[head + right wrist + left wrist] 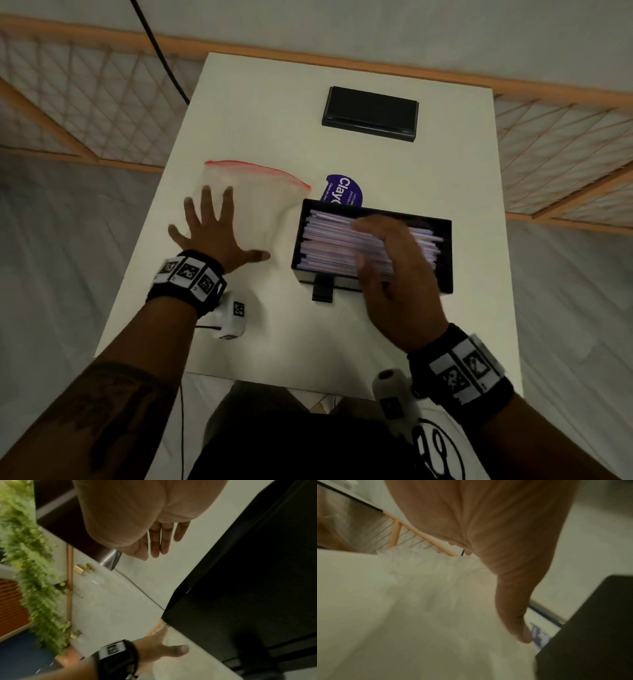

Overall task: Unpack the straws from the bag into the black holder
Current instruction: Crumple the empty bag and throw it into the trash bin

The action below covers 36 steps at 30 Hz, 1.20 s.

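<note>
Neatly, pale wrapped straws fill black holder.

One white desk. On it, one clear zip bag with a red seal, one open black holder, one flat black lid farther back, and one purple card tucked behind the holder. Straws fill the holder in a thick pile, too many and too blurred to count. Two hands: the left hand, the right hand.
</note>
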### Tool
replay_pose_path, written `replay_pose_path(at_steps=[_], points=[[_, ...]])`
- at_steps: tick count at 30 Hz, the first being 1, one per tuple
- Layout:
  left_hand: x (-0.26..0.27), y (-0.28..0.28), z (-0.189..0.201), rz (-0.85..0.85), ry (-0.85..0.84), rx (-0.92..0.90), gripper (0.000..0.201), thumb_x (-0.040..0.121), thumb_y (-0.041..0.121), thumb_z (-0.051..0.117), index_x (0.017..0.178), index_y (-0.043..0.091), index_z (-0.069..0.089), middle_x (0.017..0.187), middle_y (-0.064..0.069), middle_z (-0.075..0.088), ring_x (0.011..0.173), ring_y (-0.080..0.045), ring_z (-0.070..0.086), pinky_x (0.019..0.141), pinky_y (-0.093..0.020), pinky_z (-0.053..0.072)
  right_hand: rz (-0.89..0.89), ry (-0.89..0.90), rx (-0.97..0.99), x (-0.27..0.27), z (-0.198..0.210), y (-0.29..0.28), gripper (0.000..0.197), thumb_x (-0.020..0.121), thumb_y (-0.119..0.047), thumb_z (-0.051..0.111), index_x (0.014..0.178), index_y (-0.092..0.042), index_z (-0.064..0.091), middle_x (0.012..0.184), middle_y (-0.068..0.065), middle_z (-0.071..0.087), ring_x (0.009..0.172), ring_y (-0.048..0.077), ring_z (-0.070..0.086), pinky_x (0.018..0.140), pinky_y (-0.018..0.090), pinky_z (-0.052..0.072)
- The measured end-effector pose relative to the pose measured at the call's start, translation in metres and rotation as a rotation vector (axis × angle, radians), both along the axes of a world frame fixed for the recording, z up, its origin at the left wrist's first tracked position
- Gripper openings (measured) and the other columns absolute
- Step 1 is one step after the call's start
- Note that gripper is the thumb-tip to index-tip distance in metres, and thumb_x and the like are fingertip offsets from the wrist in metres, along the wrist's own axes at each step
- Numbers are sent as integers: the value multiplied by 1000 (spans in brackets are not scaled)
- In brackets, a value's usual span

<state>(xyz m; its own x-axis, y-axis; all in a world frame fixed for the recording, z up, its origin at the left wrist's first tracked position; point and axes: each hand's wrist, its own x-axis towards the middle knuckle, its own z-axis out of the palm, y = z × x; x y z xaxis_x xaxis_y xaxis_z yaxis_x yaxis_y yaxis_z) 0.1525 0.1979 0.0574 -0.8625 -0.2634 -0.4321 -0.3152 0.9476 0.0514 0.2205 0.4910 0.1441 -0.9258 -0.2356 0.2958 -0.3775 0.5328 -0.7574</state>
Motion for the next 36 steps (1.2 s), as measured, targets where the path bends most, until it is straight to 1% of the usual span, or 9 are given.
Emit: replay_pose_path(at_steps=[7,12,15,19,23,25,27,30,36], points=[[4,-57,-46,16,159,328,60,92,7,58,150,17,47,138,-20,50,130,-41,49,109,-50,45,281,-218,127,2,-8,-129,47,96,-17,60,142,-17,48,146,-1,46,136,11,42,107,32,46],[21,-129,-3,-87,399,495,16,95,13,51,105,22,61,102,-3,61,93,-22,61,87,-22,50,135,-259,255,-25,-32,-224,84,87,-59,61,156,-28,23,166,3,10,153,24,11,123,45,22],[37,-159,40,158,440,927,31,91,-5,57,103,24,58,92,9,60,81,-4,57,75,-11,46,147,-519,139,-48,-41,-273,102,76,-80,54,157,-30,17,166,1,11,153,23,12,121,44,23],[56,-197,49,257,545,1413,51,76,30,69,121,12,52,117,-7,60,103,-14,62,82,-24,58,255,-746,-224,-61,-44,-337,68,86,-52,62,140,-12,48,138,11,58,126,28,57,109,51,44],[73,-228,31,54,728,705,88,72,69,73,144,28,43,161,-9,29,146,-27,39,115,-46,43,192,-952,-432,-67,-43,-383,27,92,-26,56,116,-16,62,99,10,71,84,29,70,70,48,54],[79,-235,28,50,750,529,113,60,84,71,151,26,37,165,-13,25,147,-31,40,113,-49,45,198,-1083,-492,-65,-42,-404,24,91,-27,53,112,-23,64,105,8,70,102,40,68,83,54,56],[83,-245,26,69,753,628,115,63,81,71,154,25,30,166,-11,24,150,-21,37,117,-46,43,269,-1155,-496,-60,-40,-421,33,88,-26,56,118,-15,65,110,7,65,112,37,64,99,44,53],[89,-270,33,162,760,868,94,73,51,85,148,20,39,152,7,44,139,7,42,113,-18,41,387,-1431,-663,-63,-38,-431,41,79,-27,60,109,2,63,89,-1,63,79,8,60,80,6,46],[83,-331,-4,668,712,1018,63,90,19,77,138,21,36,118,6,57,103,-10,64,80,-16,58,466,-1357,-310,-78,-49,-435,47,96,-41,56,136,-17,58,128,5,68,122,22,62,104,41,45]])
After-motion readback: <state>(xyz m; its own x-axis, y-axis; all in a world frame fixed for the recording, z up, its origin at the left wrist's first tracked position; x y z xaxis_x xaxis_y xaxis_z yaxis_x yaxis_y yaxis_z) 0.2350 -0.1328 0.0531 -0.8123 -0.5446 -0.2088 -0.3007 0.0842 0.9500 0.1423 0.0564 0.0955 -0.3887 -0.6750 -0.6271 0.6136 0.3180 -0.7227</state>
